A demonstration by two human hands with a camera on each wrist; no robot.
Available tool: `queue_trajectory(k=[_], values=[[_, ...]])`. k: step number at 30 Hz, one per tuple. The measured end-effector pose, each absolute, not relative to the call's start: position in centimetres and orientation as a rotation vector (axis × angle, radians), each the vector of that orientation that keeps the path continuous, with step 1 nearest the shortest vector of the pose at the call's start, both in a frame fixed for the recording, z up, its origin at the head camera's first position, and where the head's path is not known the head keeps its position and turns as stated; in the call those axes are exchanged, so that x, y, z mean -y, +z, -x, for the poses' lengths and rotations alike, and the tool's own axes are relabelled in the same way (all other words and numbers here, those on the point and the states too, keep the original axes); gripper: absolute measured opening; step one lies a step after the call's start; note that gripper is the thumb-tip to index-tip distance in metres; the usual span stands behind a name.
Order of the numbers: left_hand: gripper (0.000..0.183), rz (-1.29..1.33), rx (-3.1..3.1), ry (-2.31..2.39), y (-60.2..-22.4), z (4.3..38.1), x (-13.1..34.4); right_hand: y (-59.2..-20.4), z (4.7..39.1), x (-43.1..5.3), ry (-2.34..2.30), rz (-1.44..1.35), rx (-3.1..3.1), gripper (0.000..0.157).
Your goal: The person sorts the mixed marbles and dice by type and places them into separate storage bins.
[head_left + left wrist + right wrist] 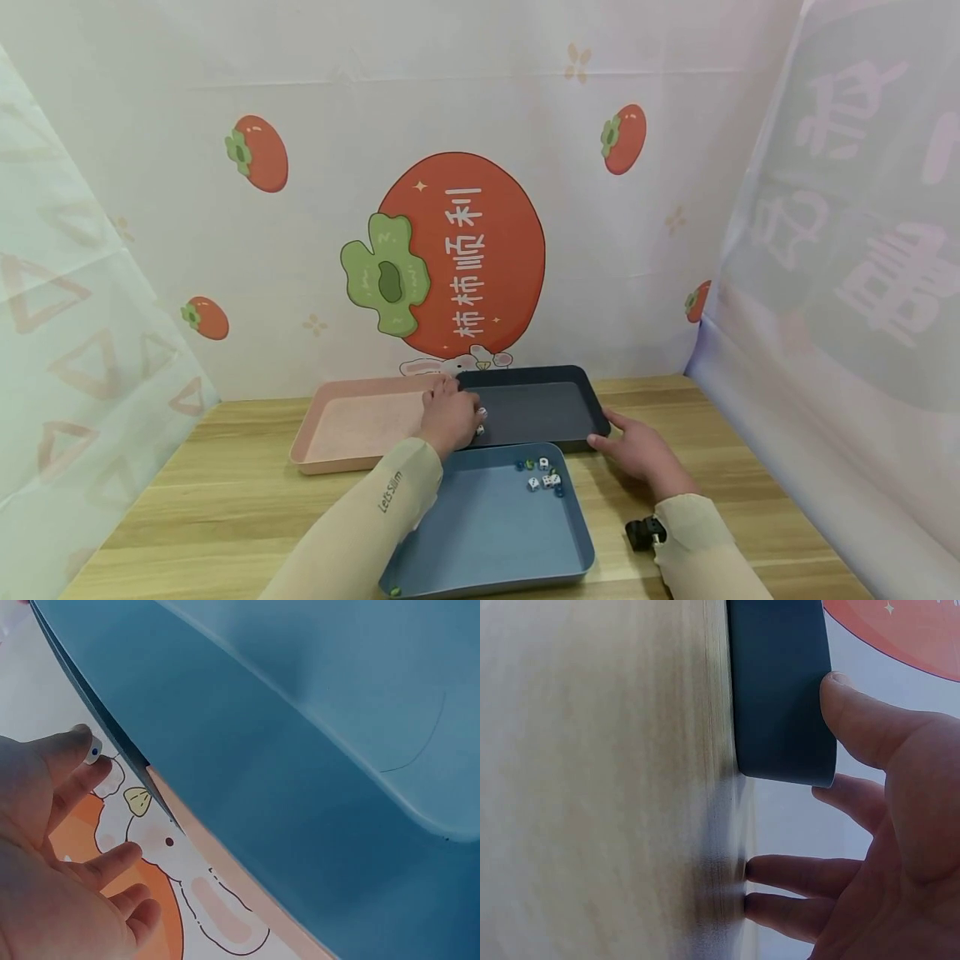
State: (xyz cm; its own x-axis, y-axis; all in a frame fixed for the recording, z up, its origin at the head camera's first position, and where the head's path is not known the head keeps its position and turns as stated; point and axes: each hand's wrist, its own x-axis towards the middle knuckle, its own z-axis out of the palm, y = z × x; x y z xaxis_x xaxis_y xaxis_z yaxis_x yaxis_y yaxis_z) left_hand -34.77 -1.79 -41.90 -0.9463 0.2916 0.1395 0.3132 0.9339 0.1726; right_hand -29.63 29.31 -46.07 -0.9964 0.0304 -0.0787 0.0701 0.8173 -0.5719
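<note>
My left hand is over the left side of the black tray, where that tray meets the pink tray. Thumb and index finger pinch a white die in the left wrist view; the other fingers are spread. Small white dice show beside this hand in the head view. At the black tray's front right corner, my right hand holds the wall between thumb and index finger, its other fingers reaching down near the tabletop.
Nearest me lies a blue tray with several white dice and blue and green beads at its back right. A green bead sits in its front left corner. Printed cloth hangs behind the wooden table.
</note>
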Motion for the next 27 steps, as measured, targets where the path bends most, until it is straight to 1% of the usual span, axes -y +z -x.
queue_trajectory(k=[4, 7, 15, 23, 25, 27], values=[[0.053, 0.446, 2.968, -0.323, -42.2, 34.9, 1.5, -46.1, 29.6, -29.3, -0.924, -0.074, -2.935, 0.082], [0.061, 0.445, 2.964, -0.349, -42.3, 34.9, 1.3, -46.2, 29.6, -29.3, -0.921, -0.077, -2.933, 0.082], [0.062, 0.517, 2.96, -0.35, -42.7, 34.2, 0.1, -46.1, 29.5, -29.4, -0.922, -0.065, -2.93, 0.081], [0.067, 0.783, 2.938, -0.28, -42.5, 32.0, -2.2, -46.0, 29.3, -29.4, -0.917, -0.079, -2.93, 0.081], [0.064, 0.852, 2.93, -0.265, -42.3, 31.4, -2.6, -45.9, 29.4, -29.3, -0.914, -0.072, -2.935, 0.081], [0.054, 0.917, 2.923, -0.247, -42.3, 31.0, -2.8, -45.8, 29.5, -29.2, -0.908, -0.07, -2.939, 0.081]])
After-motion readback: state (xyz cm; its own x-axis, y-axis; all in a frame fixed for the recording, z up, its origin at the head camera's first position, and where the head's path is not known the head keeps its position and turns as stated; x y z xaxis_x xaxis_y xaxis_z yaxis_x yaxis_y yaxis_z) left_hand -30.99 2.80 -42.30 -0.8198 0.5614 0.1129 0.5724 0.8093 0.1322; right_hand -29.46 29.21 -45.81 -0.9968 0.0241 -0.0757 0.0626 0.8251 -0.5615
